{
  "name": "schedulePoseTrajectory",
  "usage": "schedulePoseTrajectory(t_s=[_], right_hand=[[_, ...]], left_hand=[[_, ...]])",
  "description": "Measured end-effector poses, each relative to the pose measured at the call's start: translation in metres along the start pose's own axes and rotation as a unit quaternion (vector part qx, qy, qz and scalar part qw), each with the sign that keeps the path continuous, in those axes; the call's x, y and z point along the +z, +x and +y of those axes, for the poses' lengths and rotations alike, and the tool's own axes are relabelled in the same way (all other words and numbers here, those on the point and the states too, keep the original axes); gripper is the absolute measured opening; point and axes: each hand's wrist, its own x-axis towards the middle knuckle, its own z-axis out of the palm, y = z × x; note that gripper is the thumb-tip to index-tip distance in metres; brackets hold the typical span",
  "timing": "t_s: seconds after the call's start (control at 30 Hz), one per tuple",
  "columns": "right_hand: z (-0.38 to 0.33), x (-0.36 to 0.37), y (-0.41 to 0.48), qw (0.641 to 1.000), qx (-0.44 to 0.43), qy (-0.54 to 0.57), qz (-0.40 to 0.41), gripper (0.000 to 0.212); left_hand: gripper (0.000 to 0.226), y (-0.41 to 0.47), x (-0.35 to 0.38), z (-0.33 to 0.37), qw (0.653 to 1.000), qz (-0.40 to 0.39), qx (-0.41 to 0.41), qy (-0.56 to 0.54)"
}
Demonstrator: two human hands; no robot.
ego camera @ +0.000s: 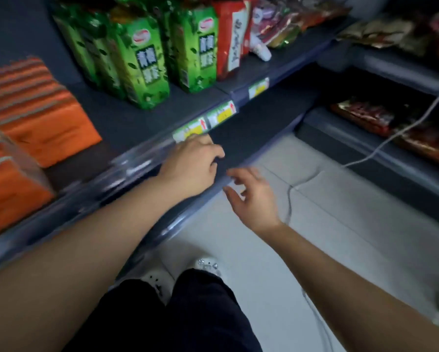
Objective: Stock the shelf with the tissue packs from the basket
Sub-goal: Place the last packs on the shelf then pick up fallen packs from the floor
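both hands empty at shelf edge, tissue packs off to the left

the left hand (191, 163) was seen over the front rail of the shelf (127, 123), just below the price tags (221, 114), fingers loosely curled with nothing held. the right hand (254, 196) was held just beside it over the floor (327, 204), fingers spread and empty. orange tissue packs (38, 115) were found stacked on the shelf at the far left, well apart from both hands; the left hand was the nearer one. the packs were blurred, but their long sides appeared to be laid slantwise, from the back of the shelf toward its front edge. green cartons (142, 64) were stood behind the hands. the basket was not shown, so which way the next pack lay from either hand could not be told; a reach away from the shelf was judged likely.
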Motion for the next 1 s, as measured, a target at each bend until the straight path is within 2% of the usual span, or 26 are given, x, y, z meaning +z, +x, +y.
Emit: schedulePoseTrajectory(t_s=[0.1, 0.17, 0.3, 0.43, 0.57, 0.7, 0.77, 0.87, 1.0], right_hand=[[0.068, -0.021, -0.089, 0.989, 0.125, -0.07, -0.04, 0.026], [0.099, -0.027, -0.148, 0.968, 0.212, -0.108, -0.082, 0.026], [0.134, -0.016, -0.245, 0.88, 0.383, -0.147, -0.24, 0.035], [0.14, 0.022, -0.304, 0.793, 0.477, -0.129, -0.356, 0.045], [0.144, 0.059, -0.331, 0.733, 0.527, -0.115, -0.416, 0.064], [0.154, 0.082, -0.336, 0.709, 0.546, -0.148, -0.42, 0.064], [0.162, 0.086, -0.334, 0.703, 0.543, -0.163, -0.43, 0.053], [0.173, 0.078, -0.328, 0.712, 0.554, -0.159, -0.402, 0.03], [0.181, 0.067, -0.325, 0.727, 0.574, -0.171, -0.337, 0.02]], left_hand=[[0.034, -0.011, 0.071, 0.039, 0.989, -0.115, 0.09, -0.012], [0.037, -0.024, 0.115, 0.057, 0.969, -0.201, 0.144, -0.002], [0.036, -0.051, 0.184, 0.076, 0.925, -0.318, 0.208, -0.009], [0.034, -0.073, 0.225, 0.078, 0.891, -0.389, 0.231, -0.03], [0.029, -0.085, 0.248, 0.071, 0.887, -0.401, 0.224, -0.046], [0.032, -0.094, 0.265, 0.061, 0.885, -0.415, 0.197, -0.076], [0.032, -0.099, 0.271, 0.057, 0.883, -0.422, 0.188, -0.084], [0.032, -0.104, 0.278, 0.055, 0.88, -0.432, 0.172, -0.099], [0.031, -0.101, 0.281, 0.062, 0.877, -0.441, 0.159, -0.106]])
